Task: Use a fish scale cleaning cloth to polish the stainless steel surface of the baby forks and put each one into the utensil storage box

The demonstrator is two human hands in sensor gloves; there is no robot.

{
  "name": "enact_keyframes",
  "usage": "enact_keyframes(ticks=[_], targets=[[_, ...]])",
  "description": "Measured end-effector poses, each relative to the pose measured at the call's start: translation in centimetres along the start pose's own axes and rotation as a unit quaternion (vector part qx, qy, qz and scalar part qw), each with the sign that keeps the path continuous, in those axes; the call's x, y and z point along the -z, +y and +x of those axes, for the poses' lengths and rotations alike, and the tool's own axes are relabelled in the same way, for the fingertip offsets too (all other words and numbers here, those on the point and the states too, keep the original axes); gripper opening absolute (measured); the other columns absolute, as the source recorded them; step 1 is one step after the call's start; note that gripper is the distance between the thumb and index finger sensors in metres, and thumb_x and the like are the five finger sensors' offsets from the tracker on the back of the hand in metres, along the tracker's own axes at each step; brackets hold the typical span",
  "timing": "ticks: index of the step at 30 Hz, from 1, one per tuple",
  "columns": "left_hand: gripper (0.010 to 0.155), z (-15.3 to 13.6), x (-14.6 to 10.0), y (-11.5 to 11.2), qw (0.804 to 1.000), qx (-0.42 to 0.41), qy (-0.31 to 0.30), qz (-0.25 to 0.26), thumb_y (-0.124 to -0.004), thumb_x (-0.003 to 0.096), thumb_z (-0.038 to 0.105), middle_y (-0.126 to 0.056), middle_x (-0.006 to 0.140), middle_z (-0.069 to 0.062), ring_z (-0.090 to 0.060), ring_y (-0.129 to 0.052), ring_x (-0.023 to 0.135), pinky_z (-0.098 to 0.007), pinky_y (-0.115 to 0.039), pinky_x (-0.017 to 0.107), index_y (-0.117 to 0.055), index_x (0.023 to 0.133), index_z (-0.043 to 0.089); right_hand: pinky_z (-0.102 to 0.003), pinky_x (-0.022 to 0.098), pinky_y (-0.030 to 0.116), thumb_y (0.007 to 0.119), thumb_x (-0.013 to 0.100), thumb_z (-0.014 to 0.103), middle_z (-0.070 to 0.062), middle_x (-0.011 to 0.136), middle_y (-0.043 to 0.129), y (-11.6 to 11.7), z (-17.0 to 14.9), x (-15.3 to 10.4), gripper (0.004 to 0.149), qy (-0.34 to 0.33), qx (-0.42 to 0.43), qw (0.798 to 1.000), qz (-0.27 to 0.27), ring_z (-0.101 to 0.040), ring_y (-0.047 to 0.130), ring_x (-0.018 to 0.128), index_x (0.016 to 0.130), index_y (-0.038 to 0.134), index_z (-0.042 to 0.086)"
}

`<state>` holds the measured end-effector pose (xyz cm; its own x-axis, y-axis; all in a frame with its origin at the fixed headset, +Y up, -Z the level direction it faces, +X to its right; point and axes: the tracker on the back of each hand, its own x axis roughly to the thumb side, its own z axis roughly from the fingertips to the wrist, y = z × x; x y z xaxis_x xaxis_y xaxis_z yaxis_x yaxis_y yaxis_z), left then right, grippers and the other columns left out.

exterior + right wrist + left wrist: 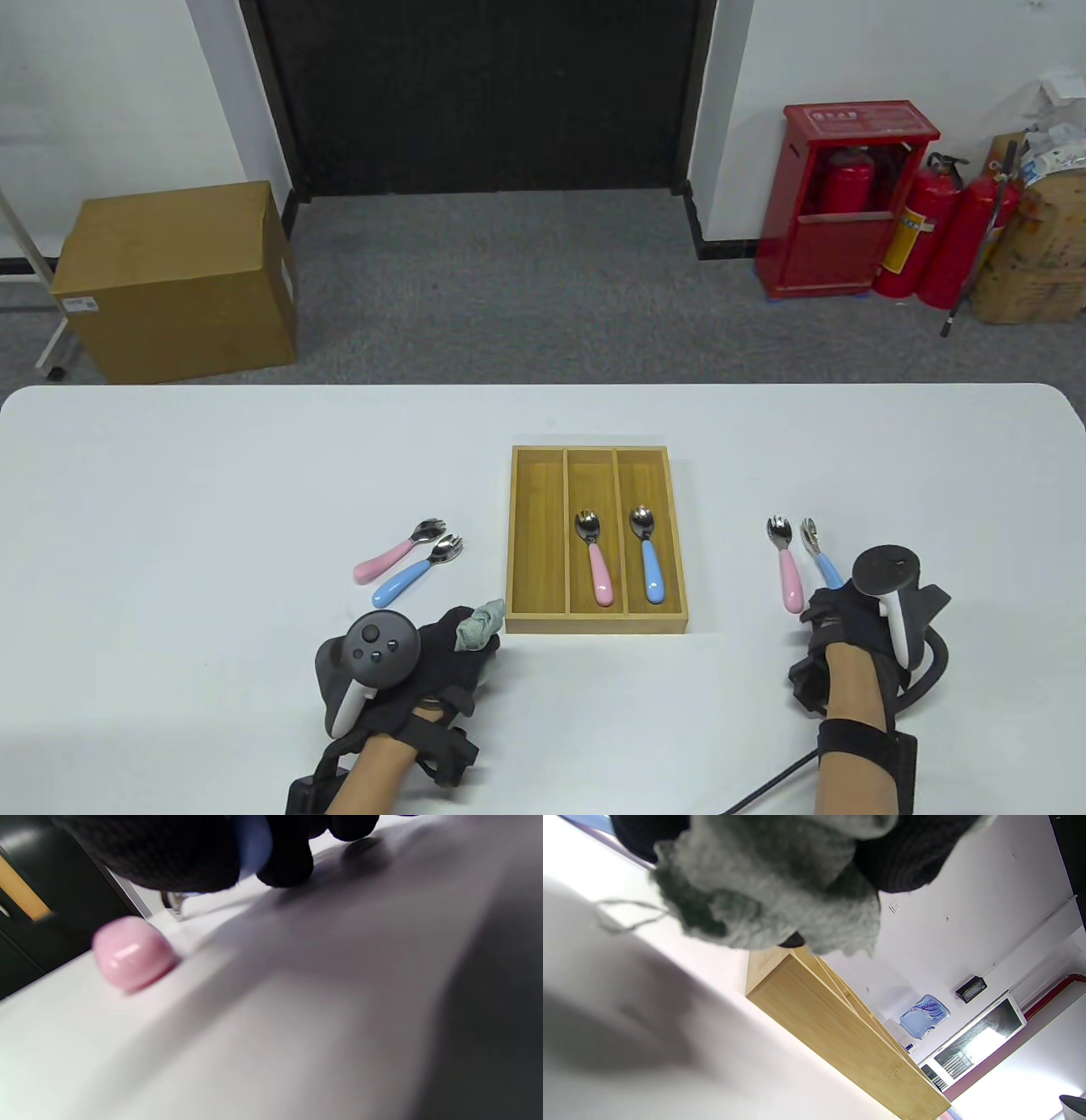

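Two forks sit in the utensil storage box [538, 543]. Right hand [836, 615] grip closing on blue fork [820, 552] at 3 o'clock; left hand [441, 654] clenches cloth [480, 622]. Lift by handle, wipe steel only.

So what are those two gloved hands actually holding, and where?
The left hand grips a bunched grey-green cloth. The right hand has its fingers on the blue fork's handle end.

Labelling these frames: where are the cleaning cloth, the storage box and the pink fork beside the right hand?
cleaning cloth [479, 625], table view, bunched top.
storage box [538, 526], table view, empty left compartment.
pink fork [789, 577], table view, handle.
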<state>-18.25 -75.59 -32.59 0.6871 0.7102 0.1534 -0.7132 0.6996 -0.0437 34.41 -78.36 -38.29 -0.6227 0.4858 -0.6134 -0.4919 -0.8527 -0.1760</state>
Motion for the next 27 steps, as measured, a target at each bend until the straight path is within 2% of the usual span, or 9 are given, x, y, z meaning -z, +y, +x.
enact_keyframes(ticks=[5,8,11,15,17,18,21,23,27], targets=[[0.046,0.0,0.0,-0.1,1.0,-0.012,-0.001,-0.003,-0.084,0.0492,0.047,-0.103,0.069,-0.004,-0.026,-0.101,0.074,-0.058,-0.072,0.061,-0.084,0.085,0.018,-0.064,0.067,0.046,0.081,0.045,0.037,-0.009,0.11,0.048,-1.0,0.5,-1.0,0.049,-0.067,0.074,0.995,-0.028,-0.042,0.051,0.096,0.077,0.081,0.0],[0.047,0.2,-0.1,-0.1,1.0,-0.027,-0.003,-0.002,-0.084,0.0493,0.047,-0.103,0.07,-0.004,-0.026,-0.101,0.074,-0.058,-0.072,0.061,-0.084,0.086,0.018,-0.064,0.064,0.052,0.081,0.045,0.038,-0.012,0.107,0.053,-1.7,2.0,-2.5,0.049,-0.143,0.12,0.981,-0.056,-0.043,0.057,0.092,0.076,0.083,0.001],[0.047,0.1,-0.2,0.0,0.998,-0.061,0.0,-0.003,-0.083,0.0495,0.048,-0.103,0.07,-0.004,-0.026,-0.101,0.075,-0.058,-0.072,0.061,-0.084,0.086,0.019,-0.064,0.061,0.055,0.08,0.045,0.039,-0.015,0.105,0.057,-1.8,4.7,-4.6,0.048,-0.236,0.164,0.956,-0.059,-0.045,0.062,0.088,0.075,0.084,0.001],[0.049,-0.6,-0.4,0.1,0.986,-0.168,0.002,0.001,-0.08,0.051,0.051,-0.101,0.074,-0.002,-0.024,-0.099,0.078,-0.057,-0.071,0.063,-0.081,0.089,0.021,-0.063,0.057,0.06,0.079,0.046,0.04,-0.016,0.102,0.063,-1.1,9.0,-8.8,0.048,-0.366,0.221,0.901,-0.067,-0.044,0.069,0.083,0.077,0.082,0.003],[0.05,-1.3,-0.4,0.0,0.965,-0.261,0.008,-0.012,-0.079,0.0522,0.054,-0.099,0.077,-0.001,-0.024,-0.097,0.081,-0.057,-0.07,0.065,-0.078,0.091,0.022,-0.063,0.056,0.062,0.078,0.046,0.04,-0.016,0.101,0.064,-0.3,11.3,-11.6,0.048,-0.431,0.233,0.87,-0.062,-0.044,0.07,0.081,0.078,0.081,0.004],[0.051,-1.5,-0.4,-0.1,0.956,-0.291,0.009,-0.018,-0.078,0.0529,0.055,-0.098,0.079,-0.001,-0.024,-0.095,0.083,-0.057,-0.068,0.066,-0.077,0.093,0.022,-0.062,0.056,0.062,0.078,0.046,0.04,-0.016,0.101,0.064,0.0,11.9,-12.4,0.048,-0.449,0.232,0.861,-0.059,-0.044,0.07,0.081,0.078,0.081,0.004],[0.056,-2.4,-0.3,-0.4,0.913,-0.406,0.009,-0.041,-0.074,0.0546,0.058,-0.094,0.085,-0.002,-0.025,-0.09,0.089,-0.057,-0.065,0.068,-0.07,0.098,0.022,-0.062,0.055,0.063,0.078,0.046,0.04,-0.016,0.1,0.065,1.1,14.2,-16.3,0.048,-0.532,0.197,0.821,-0.061,-0.043,0.072,0.08,0.078,0.081,0.004],[0.06,-2.8,-0.3,-0.8,0.885,-0.461,0.007,-0.06,-0.072,0.0554,0.061,-0.09,0.089,-0.002,-0.025,-0.087,0.092,-0.057,-0.063,0.069,-0.066,0.101,0.022,-0.062,0.055,0.063,0.078,0.046,0.04,-0.015,0.1,0.066,1.9,15.3,-18.6,0.048,-0.584,0.163,0.792,-0.071,-0.043,0.072,0.079,0.078,0.081,0.004],[0.068,-3.2,0.0,-1.3,0.843,-0.528,-0.013,-0.098,-0.067,0.0561,0.067,-0.084,0.097,-0.003,-0.027,-0.08,0.099,-0.057,-0.061,0.071,-0.058,0.106,0.021,-0.062,0.054,0.064,0.078,0.046,0.041,-0.015,0.099,0.067,2.7,16.2,-21.9,0.048,-0.646,0.089,0.751,-0.105,-0.043,0.073,0.079,0.078,0.082,0.004]])
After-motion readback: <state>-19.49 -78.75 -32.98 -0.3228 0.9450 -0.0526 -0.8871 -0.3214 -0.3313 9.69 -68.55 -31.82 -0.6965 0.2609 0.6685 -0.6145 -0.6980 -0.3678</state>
